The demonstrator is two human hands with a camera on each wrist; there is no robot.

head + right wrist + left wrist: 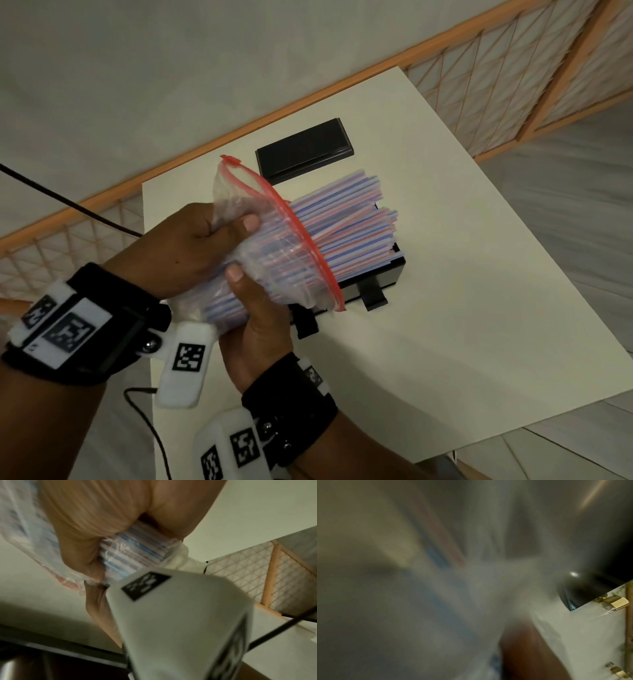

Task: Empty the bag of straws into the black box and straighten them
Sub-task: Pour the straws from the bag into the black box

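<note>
Clear plastic bag (pixel 274 246) is gripped by both hands, left hand (pixel 191 246) and right hand (pixel 260 325) curled around it; straws (pixel 349 219) slide toward the black box (pixel 373 281) on the desk (pixel 462 308); tilting the bag steeper would help.

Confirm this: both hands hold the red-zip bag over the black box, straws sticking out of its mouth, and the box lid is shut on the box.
Wrong on the lid: the head view shows it lying off the black box, farther back on the table. The rest holds.

Straws (pixel 346 219) over box (pixel 380 279); lid (pixel 305 149) behind
</note>
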